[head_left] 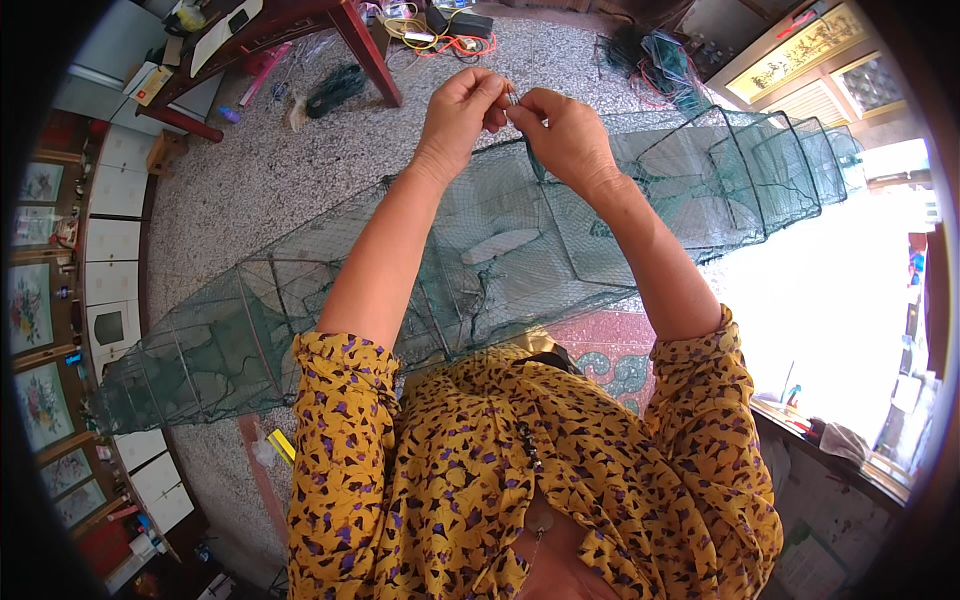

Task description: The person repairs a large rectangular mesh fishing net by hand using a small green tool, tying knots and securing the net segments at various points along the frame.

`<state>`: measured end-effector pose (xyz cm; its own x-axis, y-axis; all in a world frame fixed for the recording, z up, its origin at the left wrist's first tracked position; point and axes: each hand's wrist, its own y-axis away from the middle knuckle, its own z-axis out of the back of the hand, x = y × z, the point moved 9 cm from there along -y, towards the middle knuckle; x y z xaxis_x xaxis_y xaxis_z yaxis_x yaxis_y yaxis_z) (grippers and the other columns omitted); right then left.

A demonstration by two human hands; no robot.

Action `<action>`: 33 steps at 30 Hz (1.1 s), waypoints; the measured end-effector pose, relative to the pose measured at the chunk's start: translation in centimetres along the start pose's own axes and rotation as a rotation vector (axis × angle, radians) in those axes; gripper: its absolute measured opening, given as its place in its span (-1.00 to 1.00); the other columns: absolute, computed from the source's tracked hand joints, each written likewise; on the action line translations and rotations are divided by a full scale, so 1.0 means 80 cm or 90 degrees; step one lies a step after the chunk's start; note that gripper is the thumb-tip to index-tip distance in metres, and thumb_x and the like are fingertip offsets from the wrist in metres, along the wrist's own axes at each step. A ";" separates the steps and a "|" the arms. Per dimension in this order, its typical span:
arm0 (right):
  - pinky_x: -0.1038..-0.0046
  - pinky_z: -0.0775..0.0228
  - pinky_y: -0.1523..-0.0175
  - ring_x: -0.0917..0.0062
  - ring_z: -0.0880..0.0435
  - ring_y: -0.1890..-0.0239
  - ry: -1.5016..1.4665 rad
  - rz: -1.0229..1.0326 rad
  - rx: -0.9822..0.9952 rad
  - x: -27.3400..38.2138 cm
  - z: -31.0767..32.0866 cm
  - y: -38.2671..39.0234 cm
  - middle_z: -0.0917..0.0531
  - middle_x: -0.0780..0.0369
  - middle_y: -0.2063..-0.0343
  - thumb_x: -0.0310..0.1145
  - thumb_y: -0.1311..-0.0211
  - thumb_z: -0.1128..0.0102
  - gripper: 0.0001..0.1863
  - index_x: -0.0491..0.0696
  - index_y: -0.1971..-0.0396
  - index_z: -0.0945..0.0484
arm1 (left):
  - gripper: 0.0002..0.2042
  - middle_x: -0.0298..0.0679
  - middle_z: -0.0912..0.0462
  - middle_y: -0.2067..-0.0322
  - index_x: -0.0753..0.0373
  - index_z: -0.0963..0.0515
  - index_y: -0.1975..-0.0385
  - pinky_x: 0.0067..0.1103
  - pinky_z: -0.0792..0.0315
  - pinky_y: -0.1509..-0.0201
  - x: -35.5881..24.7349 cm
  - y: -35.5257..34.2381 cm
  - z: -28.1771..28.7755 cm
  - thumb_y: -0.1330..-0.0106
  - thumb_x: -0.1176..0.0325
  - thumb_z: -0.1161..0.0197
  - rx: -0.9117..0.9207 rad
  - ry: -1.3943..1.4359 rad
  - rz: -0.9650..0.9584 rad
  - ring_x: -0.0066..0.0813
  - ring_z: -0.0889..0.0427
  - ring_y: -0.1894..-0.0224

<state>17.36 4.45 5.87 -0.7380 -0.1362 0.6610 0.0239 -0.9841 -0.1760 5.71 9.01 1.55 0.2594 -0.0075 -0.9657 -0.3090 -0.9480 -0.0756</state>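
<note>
One long green net (490,270) lies across the floor (250,190), passing beneath both forearms. A thin strand (513,97), too small to tell as cord or mesh, sits just above its far edge, pinched between thumb and finger of the left hand (465,115) and of the right hand (565,135). So fine a strand could slip if either pinch loosens; a hard tug might twist the net, and slack mesh could snag on a rib (260,335). The net's long axis runs slantwise, left end nearer the person, right end farther off; I cannot tell which end is its front. Beyond the far side, the table (365,55) and some cords (460,42) stand clear of it.
</note>
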 end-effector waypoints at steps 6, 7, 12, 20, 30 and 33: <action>0.60 -0.40 0.45 0.70 -0.59 0.54 -0.294 0.101 -0.170 0.061 0.087 -0.023 -0.67 0.28 0.53 -0.30 -0.24 -0.15 -0.83 -0.09 0.34 -0.62 | -0.87 -0.41 -0.50 0.50 0.26 -0.53 0.27 -0.76 -0.33 0.43 0.014 0.004 -0.001 -0.36 0.36 -0.09 0.046 -0.095 0.055 -0.74 -0.40 0.51; 0.57 -0.44 0.42 0.60 -0.65 0.53 -0.364 0.086 -0.165 0.073 0.113 -0.024 -0.68 0.22 0.54 -0.27 -0.23 -0.15 -0.80 -0.07 0.33 -0.63 | -0.86 -0.41 -0.50 0.50 0.26 -0.54 0.25 -0.77 -0.32 0.43 0.011 0.005 -0.004 -0.35 0.35 -0.10 0.054 -0.118 0.039 -0.75 -0.39 0.51; 0.77 -0.08 0.72 0.81 -0.23 0.80 -0.532 0.267 -0.378 0.099 0.275 -0.008 -0.51 0.33 0.63 -0.23 -0.43 0.07 -0.76 -0.11 0.31 -0.43 | -0.87 -0.47 -0.47 0.47 0.22 -0.57 0.26 -0.80 -0.30 0.37 0.005 0.002 -0.016 -0.34 0.33 -0.15 0.086 -0.137 -0.013 -0.78 -0.37 0.43; 0.78 -0.05 0.71 0.84 -0.24 0.79 -0.592 0.256 -0.369 0.057 0.276 -0.007 -0.53 0.35 0.62 -0.20 -0.41 0.03 -0.73 -0.13 0.24 -0.46 | -0.88 -0.42 -0.59 0.34 0.22 -0.59 0.30 -0.70 -0.39 0.09 0.002 0.008 -0.046 -0.32 0.34 -0.19 0.240 -0.223 -0.035 -0.71 -0.47 0.31; 0.30 -0.49 0.23 0.26 -0.65 0.41 0.098 0.068 0.106 0.018 0.082 0.034 -0.67 0.18 0.47 -0.16 -0.20 -0.12 -0.77 0.05 0.31 -0.67 | -0.83 -0.38 -0.61 0.43 0.25 -0.58 0.36 -0.73 -0.42 0.32 0.006 -0.026 -0.005 -0.31 0.27 -0.16 0.070 -0.111 0.098 -0.70 -0.53 0.39; 0.22 -0.47 0.17 0.22 -0.65 0.34 0.198 0.023 0.167 0.005 0.052 0.045 -0.66 0.13 0.47 -0.16 -0.19 -0.09 -0.76 0.03 0.39 -0.66 | -0.82 -0.39 -0.59 0.39 0.19 -0.54 0.37 -0.69 -0.44 0.23 0.013 -0.030 -0.005 -0.35 0.23 -0.13 0.074 -0.116 0.133 -0.67 -0.54 0.34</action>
<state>19.95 0.35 8.57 -0.9014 -0.1702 0.3982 0.1955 -0.9804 0.0235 7.09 11.15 0.87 0.0138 -0.1319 -0.9912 -0.4437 -0.8892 0.1121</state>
